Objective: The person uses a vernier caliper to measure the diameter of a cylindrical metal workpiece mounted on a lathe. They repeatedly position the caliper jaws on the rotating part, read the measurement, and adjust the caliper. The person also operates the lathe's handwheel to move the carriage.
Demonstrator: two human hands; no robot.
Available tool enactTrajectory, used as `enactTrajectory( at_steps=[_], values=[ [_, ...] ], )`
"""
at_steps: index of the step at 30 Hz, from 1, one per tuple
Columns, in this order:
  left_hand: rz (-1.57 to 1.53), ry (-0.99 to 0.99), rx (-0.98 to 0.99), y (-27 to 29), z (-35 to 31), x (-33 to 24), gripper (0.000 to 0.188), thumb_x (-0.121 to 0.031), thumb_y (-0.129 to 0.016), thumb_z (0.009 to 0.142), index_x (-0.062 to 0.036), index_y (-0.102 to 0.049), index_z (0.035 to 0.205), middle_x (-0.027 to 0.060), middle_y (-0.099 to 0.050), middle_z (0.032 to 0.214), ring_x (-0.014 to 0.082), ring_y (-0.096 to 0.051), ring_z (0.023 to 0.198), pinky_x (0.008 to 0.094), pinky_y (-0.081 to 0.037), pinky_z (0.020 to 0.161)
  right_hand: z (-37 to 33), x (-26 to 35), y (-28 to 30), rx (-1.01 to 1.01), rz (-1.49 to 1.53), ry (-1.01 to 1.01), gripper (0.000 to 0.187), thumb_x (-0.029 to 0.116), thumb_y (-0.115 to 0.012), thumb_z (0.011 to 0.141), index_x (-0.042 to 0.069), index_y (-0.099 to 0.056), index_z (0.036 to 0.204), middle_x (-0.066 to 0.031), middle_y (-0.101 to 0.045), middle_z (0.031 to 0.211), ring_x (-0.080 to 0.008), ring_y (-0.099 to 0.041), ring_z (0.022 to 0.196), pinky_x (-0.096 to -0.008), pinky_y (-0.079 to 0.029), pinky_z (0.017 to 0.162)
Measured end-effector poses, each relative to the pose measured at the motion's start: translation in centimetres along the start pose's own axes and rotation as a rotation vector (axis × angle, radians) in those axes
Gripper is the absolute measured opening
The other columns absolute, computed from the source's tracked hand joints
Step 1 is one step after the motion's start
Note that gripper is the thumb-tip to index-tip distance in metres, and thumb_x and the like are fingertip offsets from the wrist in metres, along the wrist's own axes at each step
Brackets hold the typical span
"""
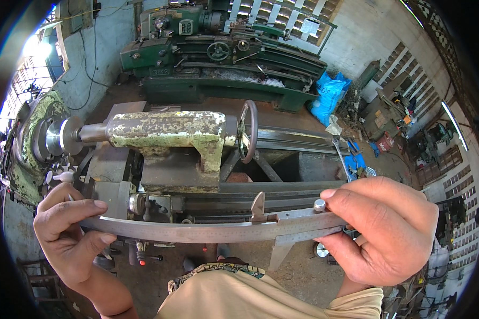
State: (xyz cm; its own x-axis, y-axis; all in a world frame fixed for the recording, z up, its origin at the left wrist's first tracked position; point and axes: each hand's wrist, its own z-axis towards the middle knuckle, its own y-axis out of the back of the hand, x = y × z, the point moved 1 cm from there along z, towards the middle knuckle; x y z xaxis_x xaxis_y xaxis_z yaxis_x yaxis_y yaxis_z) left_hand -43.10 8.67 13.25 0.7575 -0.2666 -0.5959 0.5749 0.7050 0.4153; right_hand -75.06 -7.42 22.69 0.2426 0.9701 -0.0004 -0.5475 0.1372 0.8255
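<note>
A long steel vernier caliper point(197, 233) lies level across the front of my body, above the near side of a lathe. My left hand point(72, 228) pinches its left end between thumb and fingers. On the right, my right hand point(391, 231) grips the other end, its thumb and finger beside a small round knurled screw point(319, 205). A pointed jaw point(258, 207) sticks up from the beam, and a broader jaw point(281, 252) points down. Whether the caliper's jaws touch each other cannot be made out.
Beyond the caliper stands the lathe's worn pale-green tailstock point(165, 127) with a handwheel point(248, 133). A round metal workpiece point(71, 135) sits at its left. Farther back are a green lathe point(218, 66) and a blue sack point(329, 98). A wrench point(341, 157) lies right of the bed.
</note>
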Motion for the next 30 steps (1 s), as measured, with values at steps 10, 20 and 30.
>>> enactTrajectory(
  at_steps=[10,20,30],
  values=[
    [0.011,-0.029,0.031,0.5,0.1,0.5,0.060,-0.043,-0.095,0.054,0.0012,-0.078,0.090,0.0019,-0.055,0.072,0.0135,-0.043,0.067,0.0295,-0.026,0.060,0.0,0.5,0.0,-0.032,-0.002,-0.016,0.045,0.009,-0.093,0.061,-0.006,-0.073,0.098,-0.0186,-0.072,0.081,-0.0247,-0.073,0.065,-0.0295,-0.059,0.057],
    [0.014,-0.059,-0.007,0.1,0.1,0.4,0.060,-0.042,-0.095,0.051,0.0011,-0.078,0.089,0.0020,-0.054,0.071,0.0147,-0.043,0.068,0.0306,-0.027,0.062,-0.3,0.7,0.2,-0.028,-0.013,-0.028,0.045,0.007,-0.092,0.059,-0.005,-0.073,0.097,-0.0184,-0.073,0.080,-0.0246,-0.073,0.065,-0.0296,-0.058,0.057],
    [-0.013,-0.012,0.014,-0.6,0.2,-0.3,0.060,-0.041,-0.094,0.050,0.0010,-0.078,0.088,0.0019,-0.054,0.070,0.0150,-0.043,0.066,0.0298,-0.028,0.061,-1.0,0.4,0.4,-0.052,0.009,-0.066,0.043,0.005,-0.091,0.058,-0.005,-0.073,0.096,-0.0189,-0.072,0.079,-0.0220,-0.071,0.062,-0.0279,-0.057,0.055]
  ],
)
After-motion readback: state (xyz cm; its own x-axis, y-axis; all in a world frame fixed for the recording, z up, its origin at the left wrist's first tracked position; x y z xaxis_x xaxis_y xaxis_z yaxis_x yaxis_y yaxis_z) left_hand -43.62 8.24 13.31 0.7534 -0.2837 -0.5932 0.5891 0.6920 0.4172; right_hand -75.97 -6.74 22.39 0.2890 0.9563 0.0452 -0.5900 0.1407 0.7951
